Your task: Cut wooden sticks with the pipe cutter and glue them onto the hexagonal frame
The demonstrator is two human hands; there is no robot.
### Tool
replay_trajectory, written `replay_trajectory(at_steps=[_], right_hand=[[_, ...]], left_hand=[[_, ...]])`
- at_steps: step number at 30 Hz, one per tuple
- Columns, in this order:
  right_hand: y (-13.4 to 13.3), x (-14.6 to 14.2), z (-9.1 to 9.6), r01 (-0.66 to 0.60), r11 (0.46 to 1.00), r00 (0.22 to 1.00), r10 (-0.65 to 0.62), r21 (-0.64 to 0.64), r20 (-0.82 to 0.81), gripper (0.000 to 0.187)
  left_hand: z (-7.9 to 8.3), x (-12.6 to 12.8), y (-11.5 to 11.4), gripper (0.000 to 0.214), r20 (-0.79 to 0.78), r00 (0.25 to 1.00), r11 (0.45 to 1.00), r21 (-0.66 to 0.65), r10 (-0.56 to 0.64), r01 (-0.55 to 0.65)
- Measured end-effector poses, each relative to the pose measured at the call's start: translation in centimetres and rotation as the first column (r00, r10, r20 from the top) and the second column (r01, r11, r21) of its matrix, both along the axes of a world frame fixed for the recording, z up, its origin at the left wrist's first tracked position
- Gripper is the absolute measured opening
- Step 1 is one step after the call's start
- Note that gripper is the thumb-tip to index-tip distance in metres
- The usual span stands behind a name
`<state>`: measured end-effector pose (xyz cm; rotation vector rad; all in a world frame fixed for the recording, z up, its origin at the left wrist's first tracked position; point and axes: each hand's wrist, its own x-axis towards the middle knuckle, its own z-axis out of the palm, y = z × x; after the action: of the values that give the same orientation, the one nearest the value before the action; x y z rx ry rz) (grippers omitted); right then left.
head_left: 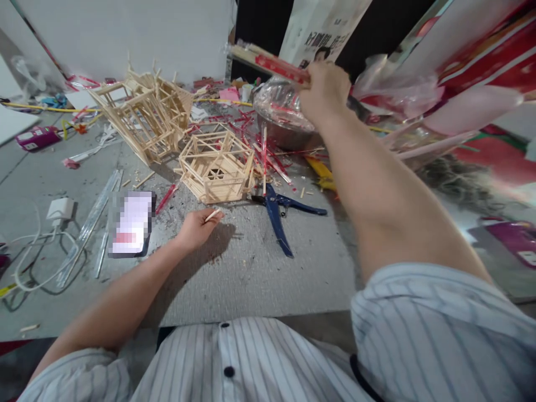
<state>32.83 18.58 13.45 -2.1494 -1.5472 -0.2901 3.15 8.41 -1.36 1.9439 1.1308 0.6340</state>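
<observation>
R hand (325,92) w/ sticks (248,57) in pkts (280,67)

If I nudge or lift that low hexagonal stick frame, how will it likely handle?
The hexagonal stick frame is probably light for its size, with wide gaps between its struts. It may be fragile, since those struts are slender. It seems unlikely to roll or tip, being low, broad and flat-sided.

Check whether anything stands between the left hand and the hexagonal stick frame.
Nothing visible does. The left hand, holding a short stick, is just in front of the frame; the blue-handled cutter lies to the right.
</observation>
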Motion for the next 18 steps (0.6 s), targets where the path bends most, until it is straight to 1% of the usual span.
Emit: replay_trajectory(at_steps=[1, 2, 4, 7, 9, 10, 11, 12, 13, 14, 15, 16, 17, 18], right_hand=[[0.0, 0.2, 0.1, 0.029, 0.999, 0.999, -0.029, 0.013, -0.014, 0.036], [0.0, 0.4, 0.3, 0.061, 0.997, 0.997, -0.059, 0.054, -0.040, 0.038], [-0.5, 0.9, 1.4, 0.108, 0.982, 0.991, -0.094, 0.157, -0.098, 0.045], [-2.0, 1.3, 3.3, 0.070, 0.955, 0.991, -0.034, 0.288, -0.130, 0.054], [-3.2, 1.3, 3.6, 0.023, 0.938, 0.990, 0.027, 0.345, -0.139, 0.050], [-3.7, 1.2, 3.2, -0.006, 0.940, 0.984, 0.066, 0.341, -0.166, 0.047], [-4.1, 1.1, 2.5, -0.035, 0.951, 0.972, 0.105, 0.308, -0.212, 0.042], [-4.3, 0.9, 1.5, -0.085, 0.968, 0.938, 0.157, 0.234, -0.310, 0.040], [-4.3, 0.9, 0.3, -0.148, 0.979, 0.906, 0.190, 0.138, -0.378, 0.038], [-4.2, 0.8, -0.9, -0.205, 0.978, 0.873, 0.203, 0.044, -0.444, 0.036], [-3.8, 0.9, -2.1, -0.268, 0.960, 0.799, 0.172, -0.084, -0.576, 0.034], [-3.2, 1.0, -3.2, -0.309, 0.937, 0.737, 0.128, -0.163, -0.663, 0.034], [-2.4, 1.2, -3.9, -0.317, 0.925, 0.708, 0.084, -0.210, -0.701, 0.035], [-1.5, 1.4, -4.4, -0.317, 0.920, 0.700, 0.064, -0.230, -0.711, 0.038]], left_hand=[[0.0, 0.0, 0.0, 0.037, 0.002, 1.000, 1.000, 0.018, 0.004, -0.004], [-0.1, 0.0, -0.1, 0.037, 0.003, 1.000, 0.999, 0.036, 0.008, -0.008], [-0.1, 0.0, -0.2, 0.037, 0.007, 1.000, 0.998, 0.060, 0.008, -0.008], [0.0, 0.0, -0.2, 0.036, 0.014, 1.000, 0.997, 0.072, 0.002, -0.003], [0.1, 0.0, -0.2, 0.036, 0.024, 1.000, 0.997, 0.074, -0.001, -0.001], [0.1, 0.0, -0.2, 0.036, 0.028, 1.000, 0.997, 0.074, -0.001, -0.001], [0.2, 0.1, -0.2, 0.036, 0.030, 1.000, 0.997, 0.075, -0.003, 0.001], [0.2, 0.1, -0.2, 0.036, 0.031, 1.000, 0.997, 0.076, -0.006, 0.004], [0.2, 0.1, -0.2, 0.036, 0.029, 1.000, 0.997, 0.077, -0.010, 0.008], [0.2, 0.1, -0.2, 0.036, 0.025, 1.000, 0.997, 0.079, -0.015, 0.013], [0.3, 0.1, -0.2, 0.036, 0.021, 1.000, 0.997, 0.081, -0.018, 0.017], [0.3, 0.1, -0.3, 0.035, 0.019, 1.000, 0.996, 0.082, -0.023, 0.021], [0.3, 0.1, -0.3, 0.035, 0.019, 0.999, 0.996, 0.082, -0.026, 0.024], [0.2, 0.1, -0.3, 0.034, 0.022, 0.999, 0.996, 0.083, -0.026, 0.024]])
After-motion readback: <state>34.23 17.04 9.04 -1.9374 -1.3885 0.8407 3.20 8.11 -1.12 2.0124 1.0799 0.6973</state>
